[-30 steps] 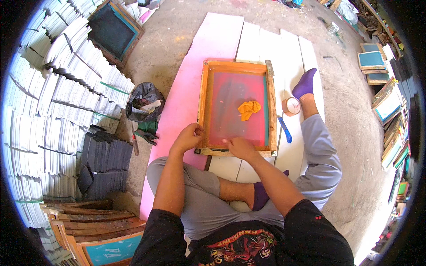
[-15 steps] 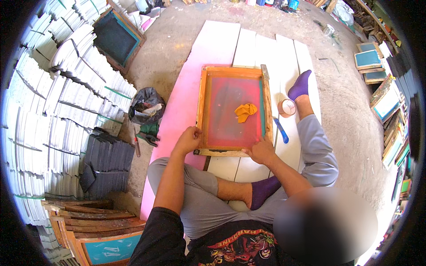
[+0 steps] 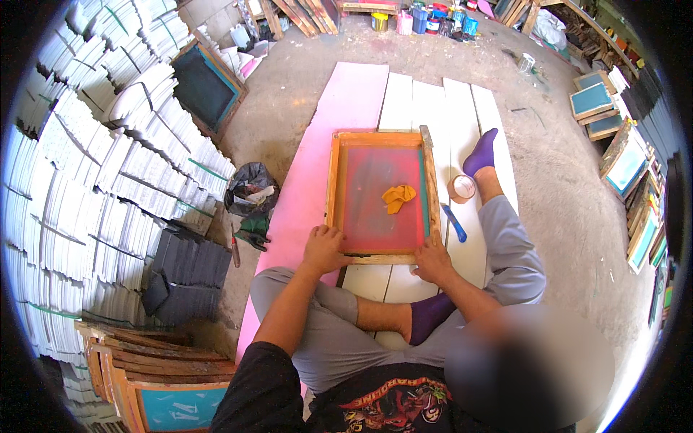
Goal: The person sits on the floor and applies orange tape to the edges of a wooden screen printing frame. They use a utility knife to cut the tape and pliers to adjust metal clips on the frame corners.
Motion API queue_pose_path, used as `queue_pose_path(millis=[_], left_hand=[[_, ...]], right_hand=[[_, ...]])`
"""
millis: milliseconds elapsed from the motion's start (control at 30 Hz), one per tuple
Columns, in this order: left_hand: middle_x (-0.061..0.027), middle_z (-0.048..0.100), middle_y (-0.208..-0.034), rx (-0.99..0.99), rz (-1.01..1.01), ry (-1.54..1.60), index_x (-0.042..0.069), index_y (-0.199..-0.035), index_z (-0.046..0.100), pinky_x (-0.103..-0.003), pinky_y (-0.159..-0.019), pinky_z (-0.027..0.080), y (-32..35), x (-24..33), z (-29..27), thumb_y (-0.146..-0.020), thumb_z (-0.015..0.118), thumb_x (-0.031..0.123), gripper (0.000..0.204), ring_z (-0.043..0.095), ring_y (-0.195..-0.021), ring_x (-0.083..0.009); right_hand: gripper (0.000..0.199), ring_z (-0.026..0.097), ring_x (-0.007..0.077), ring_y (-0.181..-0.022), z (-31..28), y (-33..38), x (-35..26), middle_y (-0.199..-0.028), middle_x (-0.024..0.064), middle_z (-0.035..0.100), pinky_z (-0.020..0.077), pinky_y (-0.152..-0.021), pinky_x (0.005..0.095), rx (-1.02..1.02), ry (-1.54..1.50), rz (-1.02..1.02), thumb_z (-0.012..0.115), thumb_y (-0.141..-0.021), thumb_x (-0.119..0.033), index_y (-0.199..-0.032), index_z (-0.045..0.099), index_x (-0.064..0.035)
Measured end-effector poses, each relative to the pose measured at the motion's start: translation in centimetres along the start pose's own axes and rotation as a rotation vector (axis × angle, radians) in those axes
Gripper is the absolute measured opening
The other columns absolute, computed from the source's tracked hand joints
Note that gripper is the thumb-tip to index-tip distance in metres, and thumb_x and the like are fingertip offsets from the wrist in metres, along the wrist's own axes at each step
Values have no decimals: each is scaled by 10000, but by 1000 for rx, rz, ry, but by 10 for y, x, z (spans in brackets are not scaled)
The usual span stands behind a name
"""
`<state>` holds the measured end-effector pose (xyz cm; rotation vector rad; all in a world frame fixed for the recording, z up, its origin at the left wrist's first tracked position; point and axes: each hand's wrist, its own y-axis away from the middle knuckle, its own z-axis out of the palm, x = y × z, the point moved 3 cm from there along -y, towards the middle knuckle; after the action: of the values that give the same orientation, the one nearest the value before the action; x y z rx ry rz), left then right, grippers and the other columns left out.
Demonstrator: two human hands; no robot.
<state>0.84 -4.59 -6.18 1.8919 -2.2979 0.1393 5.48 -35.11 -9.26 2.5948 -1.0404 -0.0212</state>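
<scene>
A wooden screen-printing frame [image 3: 335,180] lies flat on the boards in front of me, its mesh tinted red with a teal strip along the right side. On the mesh rests a crumpled orange cloth [image 3: 399,199]. My left hand [image 3: 325,249] is closed over the frame's near-left corner. At the near-right corner my right hand [image 3: 431,261] grips the wooden rim, thumb toward the near edge. Just right of the frame are a blue utility knife [image 3: 455,222] and a roll of brown tape [image 3: 461,189]. Neither hand touches them.
Pink and white boards [image 3: 354,94] form the surface beneath me. Left are stacked white sheets [image 3: 79,195], a black stack [image 3: 186,278], a black plastic bag [image 3: 251,189] and more wooden frames [image 3: 159,361]. Paint containers [image 3: 433,22] stand far off; frames [image 3: 595,101] line the right.
My left hand has shifted from the frame's left side onto its near-left corner. My right hand has moved to the near-right corner. The whole view has tilted, showing more of the far floor.
</scene>
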Motion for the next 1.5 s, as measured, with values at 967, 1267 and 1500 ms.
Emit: queue_pose_path(millis=[967,1267,1500], left_hand=[[-138,729,-1009,-208,80,-229,53,-1066,684,-428,-1021,436,5,12,65,-840,773,323,363,703,-1002,-286],[-147,731,-988,-161,79,-210,51,-1015,709,-451,-1010,453,7,14,62,-827,754,260,285,708,-960,-304],[-118,716,-1087,-317,40,-233,59,-1086,704,-431,-1036,435,2,21,51,-809,785,300,376,674,-1085,-281]], right_hand=[[422,580,293,-1208,9,-8,4,-1026,90,747,219,-1200,608,55,20,15,782,-792,-412,-1059,771,-87],[323,639,310,-1107,24,-16,-8,-1070,110,720,416,-1044,518,102,-103,48,764,-824,-317,-1040,728,-80],[305,680,337,-1006,48,-21,-9,-1021,177,706,527,-902,460,67,-194,54,757,-808,-248,-1040,696,-59]])
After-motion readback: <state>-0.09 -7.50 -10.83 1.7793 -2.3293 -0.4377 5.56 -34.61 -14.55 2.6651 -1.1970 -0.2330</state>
